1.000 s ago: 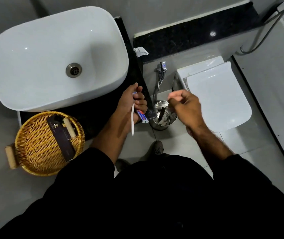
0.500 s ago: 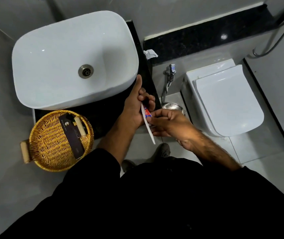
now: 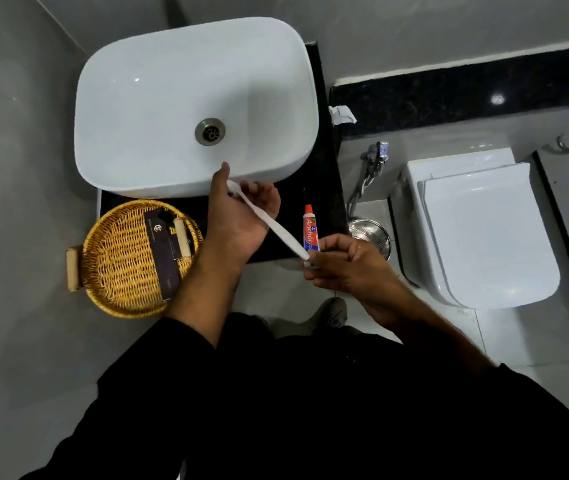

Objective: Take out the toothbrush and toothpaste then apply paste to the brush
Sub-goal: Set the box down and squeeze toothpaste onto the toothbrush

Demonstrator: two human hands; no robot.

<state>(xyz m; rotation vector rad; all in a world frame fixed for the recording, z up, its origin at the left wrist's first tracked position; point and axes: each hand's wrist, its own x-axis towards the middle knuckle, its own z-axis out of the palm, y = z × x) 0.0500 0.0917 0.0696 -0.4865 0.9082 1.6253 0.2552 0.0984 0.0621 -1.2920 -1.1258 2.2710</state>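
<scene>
A white toothbrush [image 3: 269, 225] runs diagonally from my left hand [image 3: 238, 220] down to my right hand [image 3: 349, 263]. My left hand, palm up over the black counter [image 3: 324, 188] in front of the basin, grips the brush near its upper end. My right hand pinches the bottom of a small red and white toothpaste tube [image 3: 310, 232]. The tube points away from me, with its red cap on. The brush's lower tip also meets my right fingers; which end carries the bristles is unclear.
A white basin [image 3: 158, 98] sits on the counter. A wicker basket [image 3: 117, 268] at the left holds a dark box and a small roll. On the right are a closed toilet [image 3: 484, 230], a steel bin [image 3: 371, 233] on the floor and a hand spray.
The tube was in my left hand with the brush; now my right hand holds it. My left hand has turned palm up, and the view has shifted so the basin sits nearer the middle.
</scene>
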